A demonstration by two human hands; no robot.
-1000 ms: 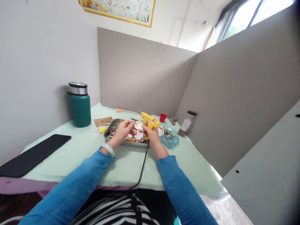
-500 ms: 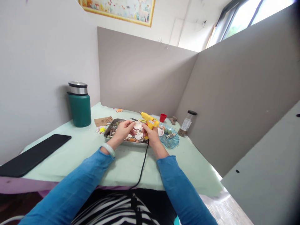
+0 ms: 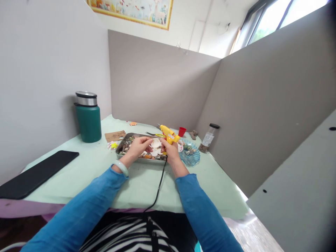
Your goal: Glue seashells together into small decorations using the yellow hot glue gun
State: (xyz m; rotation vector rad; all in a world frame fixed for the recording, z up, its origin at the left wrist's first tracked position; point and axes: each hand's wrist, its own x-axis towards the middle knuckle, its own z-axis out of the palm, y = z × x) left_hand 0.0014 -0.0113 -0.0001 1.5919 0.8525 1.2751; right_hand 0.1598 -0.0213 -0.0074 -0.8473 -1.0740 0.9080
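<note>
My right hand [image 3: 170, 148] is wrapped round a yellow hot glue gun [image 3: 169, 134], its nozzle pointing up and away to the left and its black cord [image 3: 160, 182] running down over the table edge. Opposite it, my left hand [image 3: 138, 147] is closed in a pinch; whatever lies between its fingertips is too small to make out. A white shell [image 3: 156, 143] shows between the two hands, and I cannot tell if fingers touch it. Below the hands sits a metal tray [image 3: 149, 161] of mixed shells.
A blue glass plate [image 3: 193, 161] with small shells stands right of the tray, near a red cup [image 3: 182, 132] and a black-lidded jar [image 3: 208, 138]. Scissors [image 3: 156, 134] lie behind the tray. To the left are a green bottle [image 3: 88, 122], brown card [image 3: 115, 135] and black mat [image 3: 39, 173].
The glue gun has tilted and shifted slightly right and down in my right hand. My left fingertips have moved slightly, and more of the scissors shows.
</note>
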